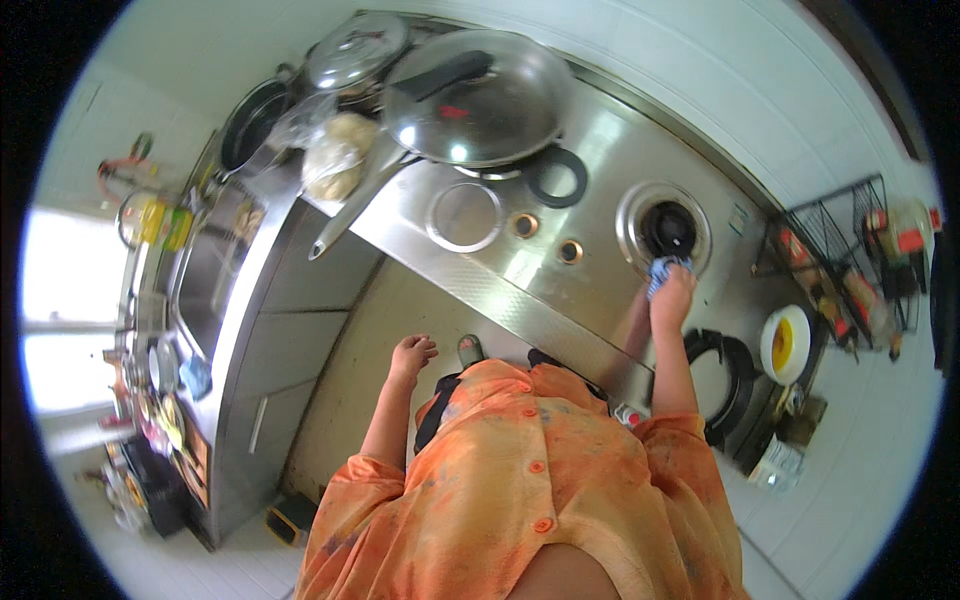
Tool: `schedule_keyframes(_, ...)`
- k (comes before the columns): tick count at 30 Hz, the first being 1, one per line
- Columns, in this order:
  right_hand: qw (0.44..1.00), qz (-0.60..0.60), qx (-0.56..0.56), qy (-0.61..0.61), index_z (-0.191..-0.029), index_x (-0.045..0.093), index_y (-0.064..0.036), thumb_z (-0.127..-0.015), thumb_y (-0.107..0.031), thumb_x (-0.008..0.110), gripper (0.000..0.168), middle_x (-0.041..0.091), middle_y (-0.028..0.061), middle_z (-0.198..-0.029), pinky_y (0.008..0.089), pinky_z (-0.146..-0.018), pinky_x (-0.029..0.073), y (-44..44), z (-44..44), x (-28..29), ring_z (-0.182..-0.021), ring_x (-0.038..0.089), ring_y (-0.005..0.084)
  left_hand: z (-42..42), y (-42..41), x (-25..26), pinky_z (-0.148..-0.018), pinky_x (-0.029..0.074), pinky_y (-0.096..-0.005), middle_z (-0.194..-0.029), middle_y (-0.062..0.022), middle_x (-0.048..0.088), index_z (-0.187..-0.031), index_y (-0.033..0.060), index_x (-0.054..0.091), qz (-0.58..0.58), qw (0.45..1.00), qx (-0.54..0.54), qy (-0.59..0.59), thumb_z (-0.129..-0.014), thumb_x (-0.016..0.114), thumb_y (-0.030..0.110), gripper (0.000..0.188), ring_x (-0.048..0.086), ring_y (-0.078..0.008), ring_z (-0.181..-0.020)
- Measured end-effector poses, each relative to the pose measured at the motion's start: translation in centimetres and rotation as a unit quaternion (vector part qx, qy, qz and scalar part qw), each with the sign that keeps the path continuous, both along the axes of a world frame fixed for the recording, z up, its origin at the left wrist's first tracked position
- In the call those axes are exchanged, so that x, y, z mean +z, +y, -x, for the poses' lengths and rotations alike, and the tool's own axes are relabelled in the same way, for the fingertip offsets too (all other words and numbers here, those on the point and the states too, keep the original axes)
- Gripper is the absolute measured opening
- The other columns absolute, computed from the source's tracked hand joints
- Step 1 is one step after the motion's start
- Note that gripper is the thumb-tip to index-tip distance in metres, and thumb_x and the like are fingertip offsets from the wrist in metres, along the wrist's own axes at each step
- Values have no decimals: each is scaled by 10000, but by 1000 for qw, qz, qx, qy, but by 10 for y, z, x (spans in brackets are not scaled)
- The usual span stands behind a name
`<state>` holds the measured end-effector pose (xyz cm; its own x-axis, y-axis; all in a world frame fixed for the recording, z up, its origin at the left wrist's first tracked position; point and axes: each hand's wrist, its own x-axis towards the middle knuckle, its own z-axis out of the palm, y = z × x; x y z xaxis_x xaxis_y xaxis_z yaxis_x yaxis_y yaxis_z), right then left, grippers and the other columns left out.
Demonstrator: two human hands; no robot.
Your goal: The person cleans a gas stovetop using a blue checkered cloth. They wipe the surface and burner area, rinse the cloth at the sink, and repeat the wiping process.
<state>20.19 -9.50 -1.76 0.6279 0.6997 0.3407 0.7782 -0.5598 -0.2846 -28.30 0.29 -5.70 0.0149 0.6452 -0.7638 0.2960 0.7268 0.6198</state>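
Observation:
My right hand (673, 294) grips a blue-and-white cloth (663, 271) at the near rim of the right gas burner (670, 229). That burner has a shiny metal ring around a dark centre. My left hand (413, 354) hangs over the floor with nothing in it, fingers loosely bent and apart. Both burners sit in a stainless steel stovetop (592, 292). On its left half lie a loose metal ring (465, 216), a black ring (556, 178) and two small brass-coloured burner parts, one of them a round piece (570, 251).
A large lidded wok (480, 97) stands at the back left, its long handle (360, 199) jutting past the counter's front edge. A black pan support (724, 382), a white bowl (785, 345) with yellow liquid and a wire rack (832, 225) of bottles are to the right. A sink (214, 270) lies left.

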Motion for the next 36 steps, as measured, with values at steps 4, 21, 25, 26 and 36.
schedule_keyframes(4,1000,24,4,11,-943,601,17,-793,-5,489,189,596,195,-969,453,-857,417,-1,0,2,-941,521,389,30,-14,-18,-642,489,-276,-1020,-107,658,-1147,13,543,20,998,36,41,-936,525,215,292,660,-187,-815)
schedule_keyframes(21,992,49,110,-24,-881,592,16,-763,-4,519,139,588,198,-893,473,-831,413,66,38,8,-889,527,392,136,-111,-120,-462,451,-277,-888,-104,677,-1066,12,585,103,982,130,94,-907,519,210,262,686,-202,-692)
schedule_keyframes(25,993,4,106,-50,-888,598,-18,-793,-27,516,127,604,179,-900,469,-799,434,103,20,-16,-903,535,387,130,-87,-116,-481,448,-276,-862,-99,675,-1067,13,570,63,991,92,71,-910,533,199,246,668,-212,-662)
schedule_keyframes(26,992,-8,121,-45,-925,598,-20,-793,-25,512,157,605,181,-917,472,-800,434,106,18,-22,-914,532,387,147,-86,-132,-488,448,-274,-855,-96,674,-1063,12,571,60,990,123,12,-908,534,192,241,663,-201,-658)
schedule_keyframes(36,998,-16,65,18,-1036,585,22,-743,61,522,303,602,182,-1106,434,-919,419,-32,23,-5,-1032,519,380,22,-6,-23,-627,466,-239,-961,-109,671,-1085,-13,564,-110,993,37,-19,-928,519,145,228,663,-161,-790)
